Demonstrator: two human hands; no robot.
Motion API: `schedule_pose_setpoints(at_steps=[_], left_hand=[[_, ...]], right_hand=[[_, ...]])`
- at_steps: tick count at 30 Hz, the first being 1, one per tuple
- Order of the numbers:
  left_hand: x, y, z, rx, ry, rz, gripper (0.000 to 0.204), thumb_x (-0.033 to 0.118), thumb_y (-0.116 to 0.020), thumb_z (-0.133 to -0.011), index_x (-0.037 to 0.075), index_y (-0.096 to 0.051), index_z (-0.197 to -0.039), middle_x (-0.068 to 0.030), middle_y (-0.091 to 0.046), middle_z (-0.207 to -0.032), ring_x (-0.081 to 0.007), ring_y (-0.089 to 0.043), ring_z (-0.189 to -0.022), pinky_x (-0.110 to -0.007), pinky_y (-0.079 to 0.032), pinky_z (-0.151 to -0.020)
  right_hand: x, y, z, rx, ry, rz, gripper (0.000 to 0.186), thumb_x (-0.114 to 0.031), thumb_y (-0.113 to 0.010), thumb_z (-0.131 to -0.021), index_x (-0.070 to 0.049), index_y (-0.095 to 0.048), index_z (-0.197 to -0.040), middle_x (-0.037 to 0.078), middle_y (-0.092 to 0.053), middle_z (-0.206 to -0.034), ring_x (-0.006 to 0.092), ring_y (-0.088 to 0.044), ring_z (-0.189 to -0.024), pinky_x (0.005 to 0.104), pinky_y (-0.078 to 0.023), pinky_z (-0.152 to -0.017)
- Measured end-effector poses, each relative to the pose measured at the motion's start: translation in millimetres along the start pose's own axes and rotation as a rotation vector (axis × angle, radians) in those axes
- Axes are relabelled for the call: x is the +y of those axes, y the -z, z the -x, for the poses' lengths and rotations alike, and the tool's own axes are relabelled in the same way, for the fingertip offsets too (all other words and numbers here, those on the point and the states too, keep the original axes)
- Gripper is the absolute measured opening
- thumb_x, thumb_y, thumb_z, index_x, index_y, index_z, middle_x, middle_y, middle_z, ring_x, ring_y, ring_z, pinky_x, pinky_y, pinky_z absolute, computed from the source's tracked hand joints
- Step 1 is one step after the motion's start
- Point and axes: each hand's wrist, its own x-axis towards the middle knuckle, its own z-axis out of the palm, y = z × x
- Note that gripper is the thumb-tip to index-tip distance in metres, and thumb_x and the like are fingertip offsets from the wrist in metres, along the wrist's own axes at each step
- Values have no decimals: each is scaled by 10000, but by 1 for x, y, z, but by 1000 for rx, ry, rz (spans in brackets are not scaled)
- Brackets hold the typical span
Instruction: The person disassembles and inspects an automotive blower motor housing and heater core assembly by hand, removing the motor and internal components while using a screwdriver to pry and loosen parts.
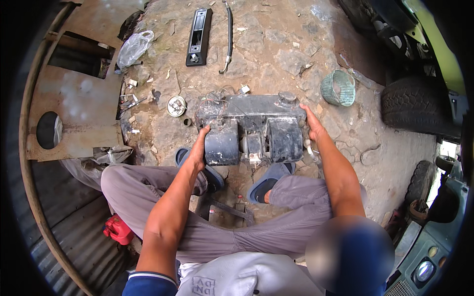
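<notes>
On the ground in front of my feet lies a dirty black blower unit [254, 109], with two rounded drum-shaped housings on its near side and a small motor between them. Thin wires stick up at its far left corner. My left hand [200, 144] grips its left end, thumb on top and the other fingers mostly hidden. My right hand [314, 125] is wrapped against its right end, fingers along the side. A small round tin [176, 105] of metal bits stands just left of the unit. Beside it lies a small dark ring [187, 122].
Farther off lie a long black panel [199, 37] and a black hose [229, 39]. A green basket [337, 88] stands right, near a vehicle tyre [414, 105]. At left are a rusty metal sheet [79, 98], a plastic bag [134, 48] and a red container [118, 229].
</notes>
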Motion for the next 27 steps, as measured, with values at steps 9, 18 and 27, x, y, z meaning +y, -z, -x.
schedule_pose_setpoints(at_steps=[9,18,27], left_hand=[[31,28,-54,-97,-117,54,765,675,-603,-867,95,-547,-1362,-126,-643,-1270,-274,-638,-1125,-455,-491,-1003],[-5,49,-90,-126,-61,99,797,649,-627,-875,73,-498,-1411,-129,-604,-1339,-284,-590,-1203,-472,-450,-1042],[-38,66,-112,-89,-72,-53,870,718,-544,-882,84,-448,-1470,-106,-540,-1443,-269,-519,-1295,-462,-373,-1112]], right_hand=[[-40,-29,-28,-15,196,-109,847,-608,-712,-795,-89,-489,-1427,156,-547,-1413,327,-546,-1247,486,-439,-1055],[-20,-22,-57,6,169,-128,805,-621,-705,-786,-70,-560,-1355,151,-602,-1339,323,-582,-1175,477,-456,-1028],[11,-16,-63,7,104,-101,760,-526,-708,-819,-81,-507,-1401,138,-558,-1395,298,-543,-1241,462,-422,-1066]])
